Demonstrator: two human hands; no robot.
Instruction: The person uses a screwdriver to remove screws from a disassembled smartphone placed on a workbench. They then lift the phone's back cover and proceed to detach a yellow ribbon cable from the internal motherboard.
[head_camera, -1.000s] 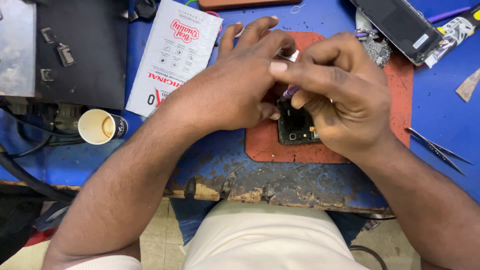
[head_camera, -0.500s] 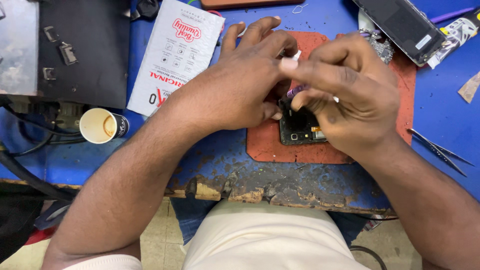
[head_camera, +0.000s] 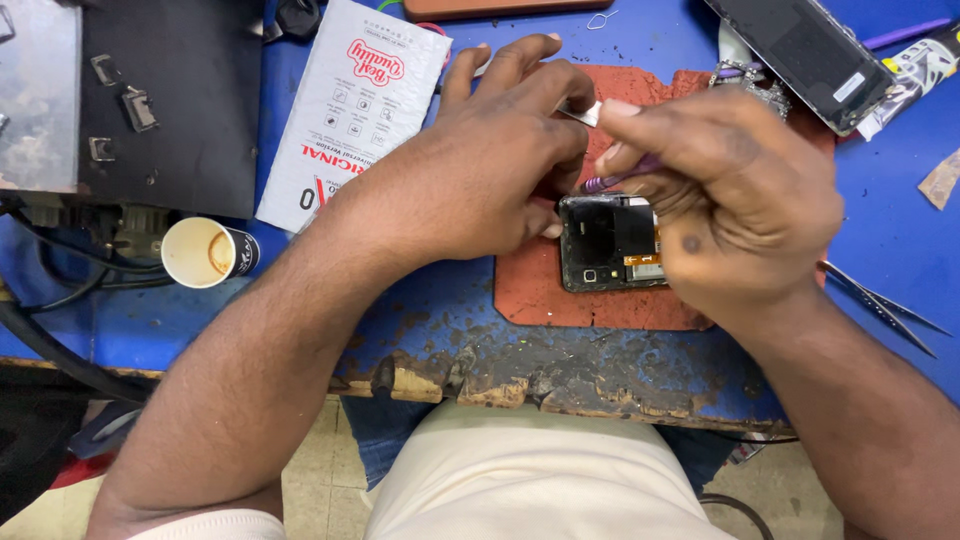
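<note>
On the blue counter (head_camera: 900, 260) lies a red mat (head_camera: 560, 290) carrying an opened phone (head_camera: 610, 245). The left hand (head_camera: 480, 180) steadies it, fingers together; the right hand (head_camera: 730, 190) pinches a purple tool (head_camera: 615, 180) over it.

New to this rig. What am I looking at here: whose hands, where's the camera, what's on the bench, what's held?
No machine here: a person works with two bare hands, filmed by one camera worn on their head, looking down.

The left hand steadies a small opened black phone, its back cover off, lying on a reddish-brown work mat on the worn blue bench. The right hand pinches a thin purple-handled tool over the phone; its tip is hidden.

Around them: a white printed packet, a used paper cup, metal tweezers at right, and a dark detached phone screen at top right.
</note>
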